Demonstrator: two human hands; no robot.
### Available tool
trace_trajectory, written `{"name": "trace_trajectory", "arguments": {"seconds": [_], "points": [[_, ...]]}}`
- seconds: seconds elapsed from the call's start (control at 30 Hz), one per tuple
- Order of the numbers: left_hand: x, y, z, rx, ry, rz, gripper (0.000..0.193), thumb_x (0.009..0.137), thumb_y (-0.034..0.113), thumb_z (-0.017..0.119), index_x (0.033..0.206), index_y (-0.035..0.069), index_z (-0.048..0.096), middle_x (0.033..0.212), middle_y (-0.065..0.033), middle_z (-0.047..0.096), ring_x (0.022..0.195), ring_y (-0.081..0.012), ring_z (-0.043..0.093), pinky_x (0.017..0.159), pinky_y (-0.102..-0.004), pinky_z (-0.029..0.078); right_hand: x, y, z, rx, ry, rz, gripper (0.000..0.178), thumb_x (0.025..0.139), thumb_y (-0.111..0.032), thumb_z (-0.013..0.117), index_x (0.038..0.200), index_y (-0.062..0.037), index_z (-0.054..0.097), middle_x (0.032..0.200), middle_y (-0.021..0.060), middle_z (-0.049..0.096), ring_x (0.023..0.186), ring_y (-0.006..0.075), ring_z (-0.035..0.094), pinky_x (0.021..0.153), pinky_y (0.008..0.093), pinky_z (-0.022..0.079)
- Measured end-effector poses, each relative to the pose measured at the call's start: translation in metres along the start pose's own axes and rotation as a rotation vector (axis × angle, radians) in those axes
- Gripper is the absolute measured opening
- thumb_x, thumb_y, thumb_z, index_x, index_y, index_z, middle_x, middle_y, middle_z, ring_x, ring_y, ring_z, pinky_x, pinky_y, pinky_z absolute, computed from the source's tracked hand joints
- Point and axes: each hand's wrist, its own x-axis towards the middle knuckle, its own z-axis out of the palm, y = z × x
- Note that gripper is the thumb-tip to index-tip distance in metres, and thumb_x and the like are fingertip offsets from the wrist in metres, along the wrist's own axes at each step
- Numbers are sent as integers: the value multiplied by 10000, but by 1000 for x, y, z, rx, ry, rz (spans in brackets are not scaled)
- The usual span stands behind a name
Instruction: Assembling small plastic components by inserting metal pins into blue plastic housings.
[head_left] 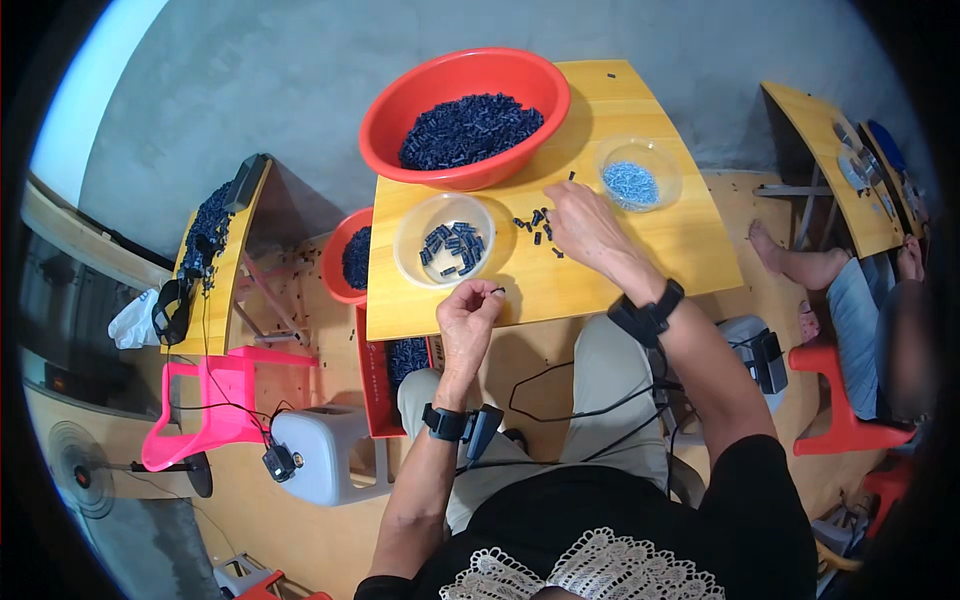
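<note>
Before a grey wall, a yellow wood-grain table carries a glossy red basin of dark pieces. Nearer than the basin stands a translucent bowl. Near-right of the basin, the right hand bends beside loose pieces, its grip unclear; well nearer than the basin, the left hand pinches one dark, stubby piece.

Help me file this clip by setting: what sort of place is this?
Probably a small-parts workshop: a red basin heaped with dark parts, a clear tub of light-blue pieces, and another person beside a second table.
</note>
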Motion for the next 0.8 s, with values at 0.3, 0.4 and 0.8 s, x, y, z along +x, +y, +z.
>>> {"name": "trace_trajectory", "arguments": {"seconds": [0.3, 0.4, 0.8], "points": [[4, -13, -2, 83, -25, 105, 64, 827, 43, 640, 876, 5, 626, 721, 19, 593, 607, -46, 533, 559, -191, 451, 37, 28, 45, -293, -217, 369, 273, 739, -97, 538, 947, 60, 617, 1062, 253, 578, 1036, 380, 517, 904, 411, 404], [6, -11, -3, 76, -33, 104, 67, 828, 40, 637, 881, -1, 627, 719, 16, 595, 601, -47, 531, 556, -194, 451, 22, 23, 52, -338, -161, 294, 270, 747, -96, 538, 950, 62, 618, 1063, 247, 575, 1051, 369, 508, 922, 408, 395], [6, -11, -2, 39, -25, 78, 62, 825, 24, 632, 876, -11, 636, 721, 32, 592, 634, -30, 516, 585, -183, 438, 7, -11, 60, -17, 42, -40, 311, 737, -93, 574, 1021, 27, 620, 1062, 206, 581, 1073, 333, 504, 948, 445, 368]]}}
